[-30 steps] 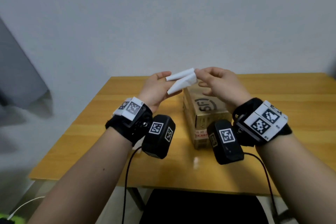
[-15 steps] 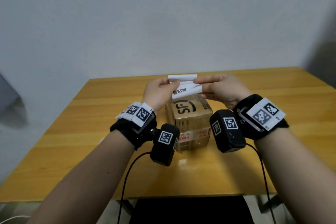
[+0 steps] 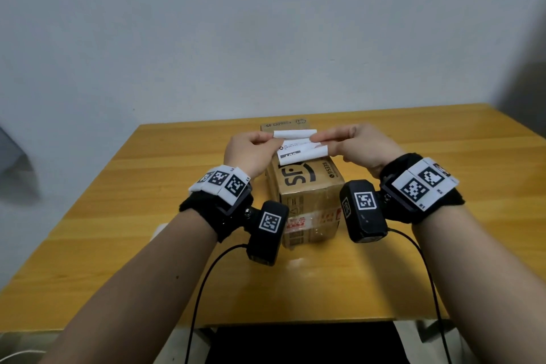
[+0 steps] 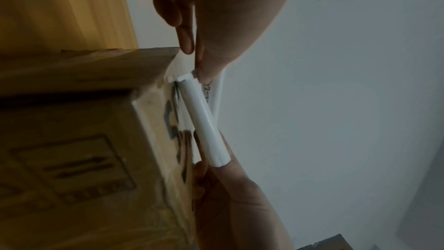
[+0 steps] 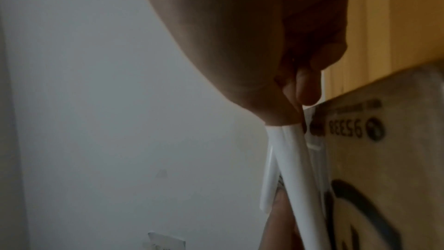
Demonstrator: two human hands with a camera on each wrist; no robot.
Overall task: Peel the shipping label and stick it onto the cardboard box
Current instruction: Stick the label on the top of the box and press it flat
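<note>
Lowered shipping label (image 3: pixel 298 148) nearer cardboard box (image 3: pixel 307 186), pinched between left hand (image 3: pixel 251 154) and right hand (image 3: pixel 363 148) grips

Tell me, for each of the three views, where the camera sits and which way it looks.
Head: on the head, looking down at both hands, left hand, right hand, forearms and table.
Left wrist: along the left fingers toward the box.
Right wrist: along the right fingers toward the box.
All show the label.

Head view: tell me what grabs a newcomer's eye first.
A curled white shipping label is pinched between the left hand and the right hand, just above a cardboard box printed "SF". The box sits mid-way across the yellow wooden table.
</note>
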